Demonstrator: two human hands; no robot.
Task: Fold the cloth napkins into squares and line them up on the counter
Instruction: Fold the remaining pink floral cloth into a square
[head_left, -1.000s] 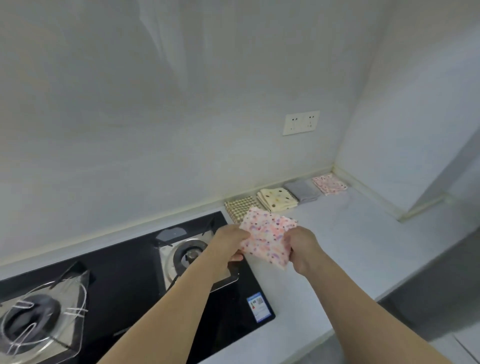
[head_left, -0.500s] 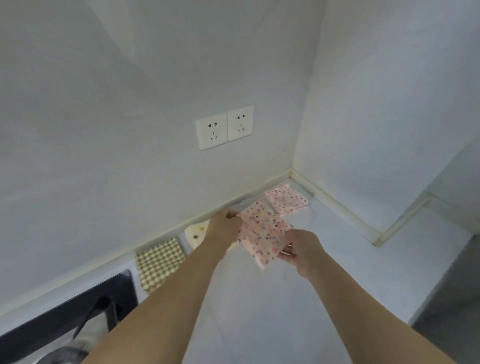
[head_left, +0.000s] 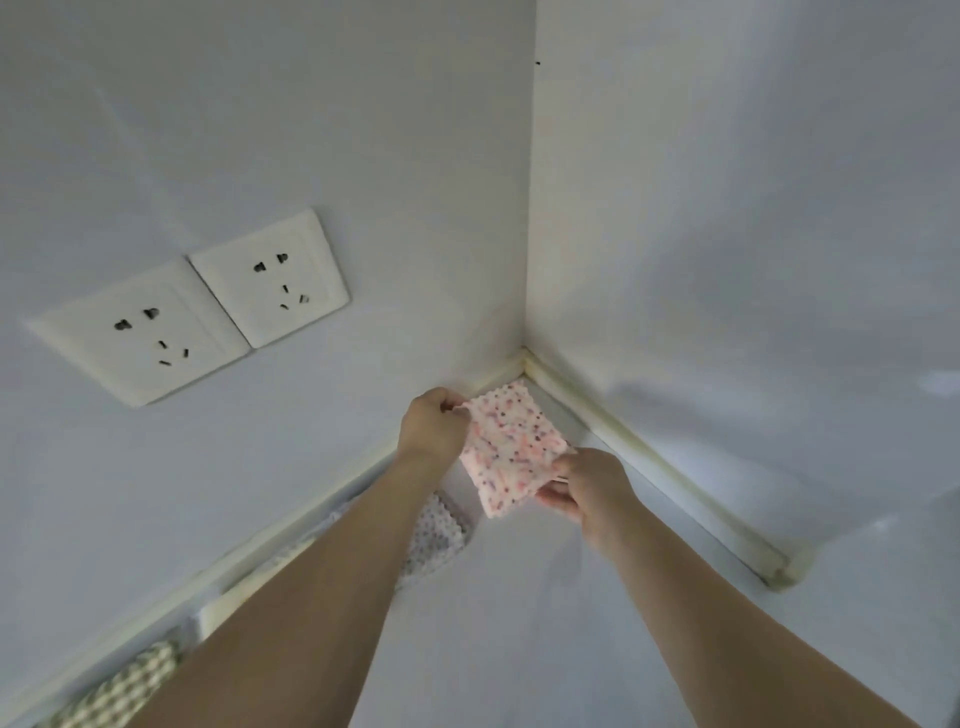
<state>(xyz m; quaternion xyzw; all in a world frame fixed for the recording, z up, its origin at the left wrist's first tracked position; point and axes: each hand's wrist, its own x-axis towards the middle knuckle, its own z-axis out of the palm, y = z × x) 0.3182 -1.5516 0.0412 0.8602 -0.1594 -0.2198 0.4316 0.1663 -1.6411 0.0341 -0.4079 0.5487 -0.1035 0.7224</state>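
A folded pink napkin with small coloured dots (head_left: 511, 449) hangs just above the counter (head_left: 519, 597), close to the corner where two walls meet. My left hand (head_left: 432, 425) pinches its far left corner. My right hand (head_left: 587, 486) pinches its near right edge. Another folded pink spotted napkin (head_left: 435, 535) lies on the counter by the back wall, partly hidden under my left forearm. A green-and-white checked napkin (head_left: 124, 686) shows at the bottom left. The napkins between these two are hidden by my arm.
Two white wall sockets (head_left: 208, 306) sit on the back wall at the left. A cream sealing strip (head_left: 649, 462) runs along the foot of both walls and meets in the corner. The side wall stands close on the right.
Both hands have carried the pink napkin right along the row and into the corner. My view has followed, so the stove has gone out of sight and the sockets look much larger.
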